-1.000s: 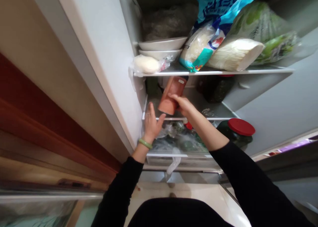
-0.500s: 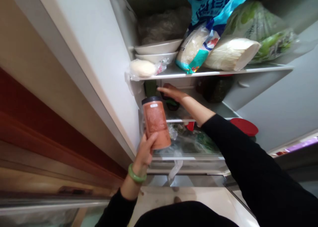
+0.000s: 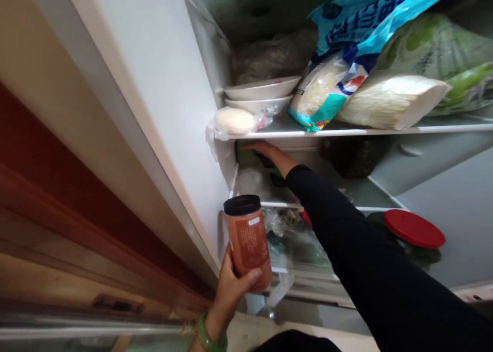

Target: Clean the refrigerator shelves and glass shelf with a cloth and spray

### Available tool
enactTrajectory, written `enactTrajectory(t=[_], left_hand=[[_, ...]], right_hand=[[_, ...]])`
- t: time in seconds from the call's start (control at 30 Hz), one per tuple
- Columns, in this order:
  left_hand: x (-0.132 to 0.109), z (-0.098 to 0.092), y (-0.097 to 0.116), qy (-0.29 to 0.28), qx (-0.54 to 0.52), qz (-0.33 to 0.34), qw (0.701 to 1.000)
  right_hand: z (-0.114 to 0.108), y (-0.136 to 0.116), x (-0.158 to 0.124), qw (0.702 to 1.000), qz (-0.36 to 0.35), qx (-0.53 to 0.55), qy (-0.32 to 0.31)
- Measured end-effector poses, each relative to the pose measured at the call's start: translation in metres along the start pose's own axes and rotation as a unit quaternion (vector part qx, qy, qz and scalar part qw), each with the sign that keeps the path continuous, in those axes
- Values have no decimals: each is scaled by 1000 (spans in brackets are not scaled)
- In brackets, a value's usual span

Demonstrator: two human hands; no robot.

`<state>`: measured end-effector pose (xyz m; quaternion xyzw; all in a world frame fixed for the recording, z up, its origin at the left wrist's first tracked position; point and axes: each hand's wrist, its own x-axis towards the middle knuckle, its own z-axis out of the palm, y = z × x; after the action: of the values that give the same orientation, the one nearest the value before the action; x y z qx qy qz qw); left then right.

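Observation:
My left hand is wrapped round the lower part of an orange-brown canister with a black lid, held tilted in front of the fridge. A green bangle circles that wrist. My right hand reaches deep onto the middle shelf, under the upper one. Its fingers lie at a dark green box-like thing in the back left corner; shadow hides whether they grip it. Just below that hand is a dark object with green trim, partly hidden by my arm.
The upper shelf bears stacked white bowls, a wrapped pale bun-like lump, a blue food bag, a cut white vegetable and bagged greens. A red lid is lower right. The fridge wall borders the left.
My right hand has reached further in and left, onto the green thing. The canister in my left hand has moved down, away from the shelf. The view has shifted.

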<state>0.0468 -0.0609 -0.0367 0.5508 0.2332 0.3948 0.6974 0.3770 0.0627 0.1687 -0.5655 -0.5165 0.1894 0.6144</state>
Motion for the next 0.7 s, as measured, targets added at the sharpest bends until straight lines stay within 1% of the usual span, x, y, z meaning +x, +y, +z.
enactTrajectory(t=[0.07, 0.1, 0.17, 0.2, 0.27, 0.33, 0.43, 0.5, 0.57, 0.7], left_hand=[[3, 1, 1, 4, -4, 1, 1000], [5, 2, 2, 9, -6, 1, 1000], [9, 3, 4, 14, -5, 7, 1000], [11, 2, 4, 13, -3, 12, 1000], [16, 2, 6, 8, 0, 27, 1000], [19, 0, 6, 4, 0, 39, 999], [24, -3, 6, -4, 3, 61, 998], [26, -3, 7, -4, 12, 87, 996], [27, -1, 9, 2, 20, 115, 993], [26, 5, 13, 28, 19, 158, 987]], right_hand=[[0, -4, -3, 999, 39, -15, -18], [0, -5, -7, 999, 47, -16, -20], [-2, -8, -19, 999, 33, -5, -30], [-5, -9, -28, 999, 20, 5, -48], [-13, -11, -48, 996, 0, 13, -85], [-23, -15, -69, 995, -7, -6, -102], [-37, -22, -95, 995, -4, -47, -87], [-41, -27, -110, 995, -13, -65, -77], [-42, -31, -124, 994, -23, -76, -80], [-38, -38, -150, 992, -17, -68, -100]])
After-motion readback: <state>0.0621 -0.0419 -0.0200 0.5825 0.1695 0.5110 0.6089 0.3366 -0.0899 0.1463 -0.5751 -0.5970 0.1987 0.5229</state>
